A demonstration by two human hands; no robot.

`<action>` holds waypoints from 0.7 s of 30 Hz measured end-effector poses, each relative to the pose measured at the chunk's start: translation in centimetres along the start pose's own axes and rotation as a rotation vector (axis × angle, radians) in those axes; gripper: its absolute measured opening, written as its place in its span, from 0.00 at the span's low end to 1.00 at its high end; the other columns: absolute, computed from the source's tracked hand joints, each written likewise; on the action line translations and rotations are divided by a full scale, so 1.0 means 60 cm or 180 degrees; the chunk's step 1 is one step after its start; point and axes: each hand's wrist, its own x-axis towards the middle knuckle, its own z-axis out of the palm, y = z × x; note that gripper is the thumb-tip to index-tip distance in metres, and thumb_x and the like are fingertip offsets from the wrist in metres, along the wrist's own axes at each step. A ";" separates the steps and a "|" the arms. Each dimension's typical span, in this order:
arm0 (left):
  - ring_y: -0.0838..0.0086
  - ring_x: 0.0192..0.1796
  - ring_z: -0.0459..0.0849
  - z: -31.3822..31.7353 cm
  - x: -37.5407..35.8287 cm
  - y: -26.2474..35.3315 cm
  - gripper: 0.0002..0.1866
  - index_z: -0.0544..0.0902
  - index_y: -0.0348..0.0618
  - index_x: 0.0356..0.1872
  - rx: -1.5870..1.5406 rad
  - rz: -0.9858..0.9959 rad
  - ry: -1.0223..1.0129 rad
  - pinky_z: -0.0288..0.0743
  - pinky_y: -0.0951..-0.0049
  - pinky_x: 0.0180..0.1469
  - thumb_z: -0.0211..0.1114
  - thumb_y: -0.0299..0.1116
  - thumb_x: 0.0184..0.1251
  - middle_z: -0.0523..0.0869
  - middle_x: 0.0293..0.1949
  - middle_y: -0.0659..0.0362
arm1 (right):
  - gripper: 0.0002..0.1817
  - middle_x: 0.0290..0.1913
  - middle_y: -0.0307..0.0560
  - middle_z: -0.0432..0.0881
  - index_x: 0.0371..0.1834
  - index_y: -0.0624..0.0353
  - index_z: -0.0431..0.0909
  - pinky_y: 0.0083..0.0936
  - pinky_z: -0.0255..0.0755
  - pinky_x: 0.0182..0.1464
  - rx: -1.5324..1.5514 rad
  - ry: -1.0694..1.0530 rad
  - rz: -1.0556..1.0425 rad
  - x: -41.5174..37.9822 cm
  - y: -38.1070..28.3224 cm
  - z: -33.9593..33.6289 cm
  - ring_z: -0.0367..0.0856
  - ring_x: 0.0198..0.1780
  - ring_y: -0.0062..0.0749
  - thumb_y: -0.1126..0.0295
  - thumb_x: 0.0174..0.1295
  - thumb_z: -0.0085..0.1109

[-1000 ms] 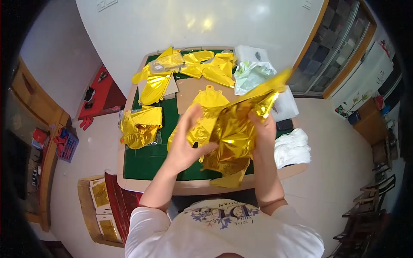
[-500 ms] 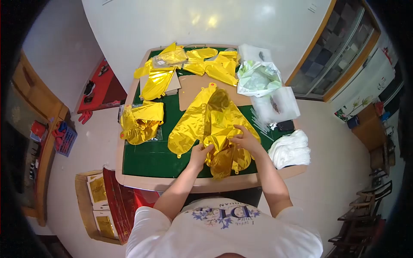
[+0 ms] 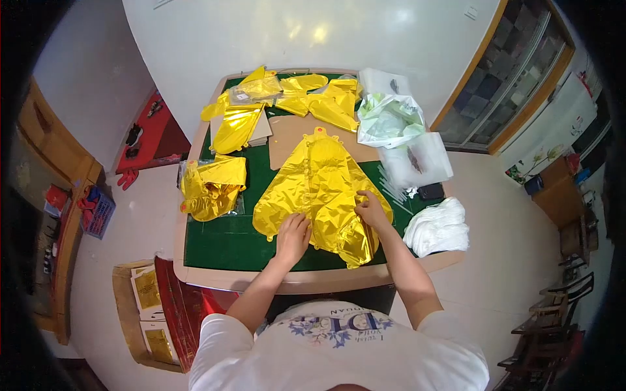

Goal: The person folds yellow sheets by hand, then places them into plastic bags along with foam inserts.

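Note:
A gold foil sheet, shaped like a flat uninflated balloon (image 3: 319,189), lies spread on the green table top, its narrow tabbed end pointing away from me. My left hand (image 3: 293,238) rests on its lower left part, fingers bent and close together; what they hold, if anything, is hidden. On the lower right part is my right hand (image 3: 370,210), thumb and fingers curled at the foil, which is creased beside them. Below that hand the foil's near edge is crumpled.
More gold foil pieces (image 3: 238,127) lie along the far side, another folded one (image 3: 212,186) at the left. To the right are a plastic bag (image 3: 391,120), clear wrapped packs (image 3: 416,159), a black object (image 3: 430,191) and white cloth (image 3: 438,228). An open carton (image 3: 127,319) stands lower left.
The folded upper layer of the foil has been laid out, so the piece now looks broader and flatter. My left hand has moved slightly left and turned palm down.

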 end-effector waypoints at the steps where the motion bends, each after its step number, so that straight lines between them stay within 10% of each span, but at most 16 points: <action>1: 0.53 0.57 0.76 0.004 -0.005 -0.004 0.12 0.82 0.36 0.43 0.0027 0.0130 -0.0112 0.72 0.59 0.57 0.66 0.25 0.58 0.81 0.53 0.48 | 0.29 0.32 0.48 0.81 0.62 0.60 0.68 0.27 0.73 0.36 -0.0156 0.0010 0.0047 0.000 -0.002 0.000 0.80 0.33 0.32 0.77 0.53 0.62; 9: 0.52 0.58 0.76 0.003 -0.007 -0.003 0.14 0.82 0.36 0.46 0.0084 0.0134 -0.0179 0.70 0.56 0.61 0.65 0.24 0.57 0.81 0.53 0.48 | 0.27 0.56 0.57 0.74 0.60 0.56 0.71 0.40 0.71 0.55 -0.2047 0.1313 -0.1697 -0.088 -0.063 -0.014 0.74 0.54 0.51 0.80 0.53 0.56; 14: 0.51 0.58 0.76 0.005 -0.005 -0.002 0.13 0.83 0.36 0.45 0.0057 0.0145 -0.0208 0.71 0.56 0.60 0.65 0.25 0.58 0.81 0.53 0.48 | 0.27 0.49 0.55 0.75 0.59 0.53 0.73 0.39 0.71 0.52 -0.2003 -0.0561 -0.1579 -0.109 -0.090 -0.020 0.75 0.51 0.50 0.81 0.53 0.53; 21: 0.51 0.59 0.76 0.002 -0.004 -0.001 0.13 0.83 0.35 0.45 0.0129 0.0136 -0.0238 0.70 0.56 0.61 0.65 0.27 0.58 0.81 0.54 0.48 | 0.11 0.39 0.51 0.79 0.41 0.57 0.77 0.38 0.72 0.48 -0.2055 -0.1150 -0.1173 -0.065 -0.052 -0.001 0.78 0.46 0.50 0.78 0.53 0.55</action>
